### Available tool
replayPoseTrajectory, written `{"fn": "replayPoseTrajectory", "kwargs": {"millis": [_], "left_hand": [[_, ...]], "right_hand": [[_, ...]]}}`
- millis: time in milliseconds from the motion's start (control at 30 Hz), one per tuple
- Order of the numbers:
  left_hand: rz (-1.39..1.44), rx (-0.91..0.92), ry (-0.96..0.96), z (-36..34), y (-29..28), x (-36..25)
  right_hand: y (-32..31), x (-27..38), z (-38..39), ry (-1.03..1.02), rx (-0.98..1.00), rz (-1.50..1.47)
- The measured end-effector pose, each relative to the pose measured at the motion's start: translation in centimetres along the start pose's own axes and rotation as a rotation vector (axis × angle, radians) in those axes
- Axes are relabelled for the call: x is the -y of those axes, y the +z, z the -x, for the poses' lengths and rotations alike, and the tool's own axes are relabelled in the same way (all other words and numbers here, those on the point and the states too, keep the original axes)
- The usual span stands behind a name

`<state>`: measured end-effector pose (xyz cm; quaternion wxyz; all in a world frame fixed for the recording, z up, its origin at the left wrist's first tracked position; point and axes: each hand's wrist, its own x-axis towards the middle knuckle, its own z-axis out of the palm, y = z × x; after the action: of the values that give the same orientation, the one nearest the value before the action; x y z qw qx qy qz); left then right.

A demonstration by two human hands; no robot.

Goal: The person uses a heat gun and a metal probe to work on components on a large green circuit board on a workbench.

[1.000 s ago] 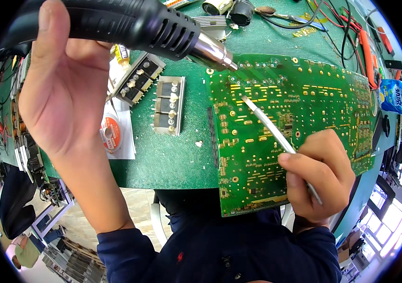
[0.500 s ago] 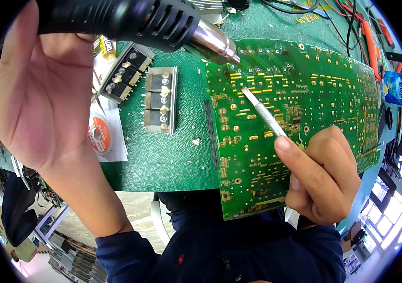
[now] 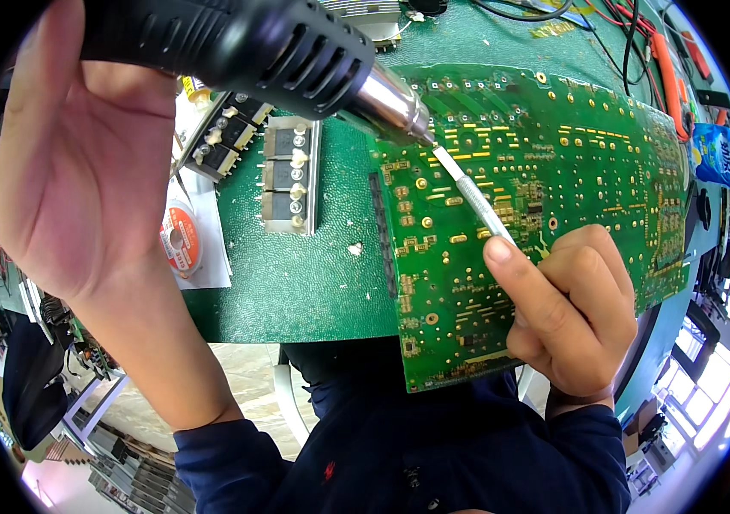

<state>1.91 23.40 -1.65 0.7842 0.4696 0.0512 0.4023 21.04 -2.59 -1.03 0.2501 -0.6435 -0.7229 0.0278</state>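
My left hand is wrapped round the body of a black hot-air gun, palm turned up. Its metal nozzle slants down to the right, close over the upper left of a large green circuit board. Between the thumb and fingers of my right hand is a slim silver hand tool with a flat, blade-like end. That end lies just below the nozzle's mouth, by rows of gold solder strips; whether it touches the board I cannot tell. The board hangs over the table's near edge.
Two black-and-silver power modules lie left of the board on the green mat. A solder wick reel rests on white paper. Red and black cables and a blue packet are at the right.
The nozzle has shifted right and down over the board. The silver tool's tip has moved slightly left and up, so the two are now nearly together. Both hands keep their hold.
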Motion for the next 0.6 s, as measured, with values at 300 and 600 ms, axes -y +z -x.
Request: {"fn": "replayPoseTrajectory", "kwargs": {"millis": [300,600], "left_hand": [[-0.01,0.03,0.002,-0.2,0.3,0.3],[-0.04,0.064,0.016,0.3,1.9,1.2]], "right_hand": [[-0.2,-0.1,-0.3,0.013,-0.006,-0.029],[-0.3,0.0,-0.3,-0.022,0.069,0.128]]}}
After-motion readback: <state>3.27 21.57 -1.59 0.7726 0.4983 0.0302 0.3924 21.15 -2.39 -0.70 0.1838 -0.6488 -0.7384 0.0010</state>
